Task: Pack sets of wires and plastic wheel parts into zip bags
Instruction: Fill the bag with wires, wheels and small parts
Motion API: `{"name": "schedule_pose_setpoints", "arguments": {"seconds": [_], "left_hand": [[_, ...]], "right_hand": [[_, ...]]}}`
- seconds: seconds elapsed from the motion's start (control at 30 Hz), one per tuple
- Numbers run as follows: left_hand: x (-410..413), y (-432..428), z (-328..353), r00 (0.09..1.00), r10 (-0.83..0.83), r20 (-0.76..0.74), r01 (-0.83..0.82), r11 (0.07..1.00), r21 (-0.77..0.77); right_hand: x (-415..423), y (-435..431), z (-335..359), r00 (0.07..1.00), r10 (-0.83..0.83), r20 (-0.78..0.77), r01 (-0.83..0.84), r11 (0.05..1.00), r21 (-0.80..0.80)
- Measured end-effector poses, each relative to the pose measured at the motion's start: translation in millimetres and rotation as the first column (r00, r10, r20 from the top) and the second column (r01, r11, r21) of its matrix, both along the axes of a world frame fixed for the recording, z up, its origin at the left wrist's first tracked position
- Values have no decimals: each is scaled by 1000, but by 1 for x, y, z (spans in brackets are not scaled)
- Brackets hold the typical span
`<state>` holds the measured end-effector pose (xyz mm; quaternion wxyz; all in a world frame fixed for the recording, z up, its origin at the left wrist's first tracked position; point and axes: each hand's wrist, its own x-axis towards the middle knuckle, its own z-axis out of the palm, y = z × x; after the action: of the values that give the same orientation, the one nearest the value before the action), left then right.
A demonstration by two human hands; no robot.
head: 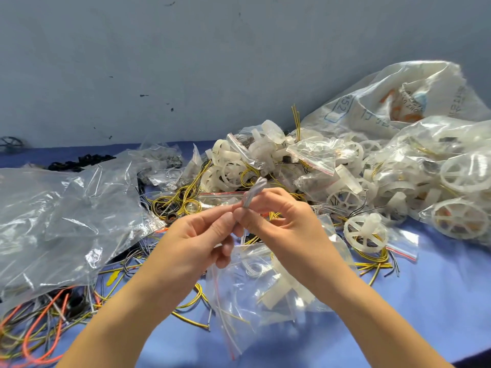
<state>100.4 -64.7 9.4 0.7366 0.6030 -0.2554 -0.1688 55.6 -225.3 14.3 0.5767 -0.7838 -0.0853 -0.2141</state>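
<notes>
Bare left forearm (125,304) and right forearm (353,296) converge upward. Left hand (196,235) pinches the lower end of a small twisted bundle of white wires (253,193) with thumb and forefinger; right hand (284,224) grips it alongside, fingers (276,205) curled.

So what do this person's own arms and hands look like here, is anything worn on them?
The left hand and right hand are both bare, with no gloves. The left forearm and right forearm are bare down to the frame's edge, with no sleeve in view. No ring, watch, bracelet or marking shows on either.

Bright, even light; glare on plastic, edges slightly warped.
</notes>
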Motion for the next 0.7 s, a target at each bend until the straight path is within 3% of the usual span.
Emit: {"name": "schedule_pose_setpoints", "arguments": {"seconds": [0.13,0.23,0.27,0.33,0.43,0.57,0.7], "left_hand": [[19,32,-8,974,224,34,-226,971,82],[35,82,-15,908,337,247,-412,826,385],[36,97,-18,923,298,243,-381,794,473],[30,114,-22,980,186,75,-195,790,582],[13,104,-24,990,4,-140,80,801,593],[-2,62,-31,985,-67,-156,133,876,463],[-6,29,-39,977,-130,-167,189,893,409]], "right_hand": [[0,1,-7,993,-116,-5,106,930,-353],[-5,-1,-10,997,-56,59,80,831,-550],[-6,1,-12,997,-16,81,64,776,-627],[-7,6,-13,996,47,75,24,667,-745],[-5,13,-12,995,94,37,-24,578,-816],[1,19,-15,987,155,37,-46,496,-867],[6,20,-18,987,149,59,-15,451,-892]]}}
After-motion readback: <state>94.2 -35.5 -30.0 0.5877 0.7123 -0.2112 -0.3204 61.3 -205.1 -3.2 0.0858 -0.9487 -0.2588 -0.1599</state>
